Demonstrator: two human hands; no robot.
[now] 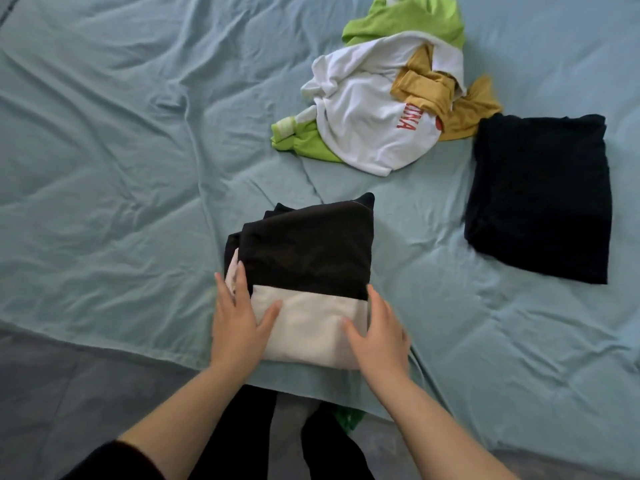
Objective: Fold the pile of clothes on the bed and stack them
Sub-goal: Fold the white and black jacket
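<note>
A folded black-and-white garment [304,271] lies near the front edge of the bed. My left hand [239,317] rests flat on its left side, fingers straight, thumb on the white part. My right hand [377,327] lies flat against its right edge, fingers spread. A folded black garment [540,199] lies by itself at the right. Behind the middle sits a loose pile: a white shirt with red letters [367,112], a lime green garment [398,22] and a mustard yellow one [460,98].
The light blue sheet [121,150] is wrinkled and covers the bed; its front edge runs across the lower left. Grey floor [52,393] and my dark-clothed legs [242,438] show below it.
</note>
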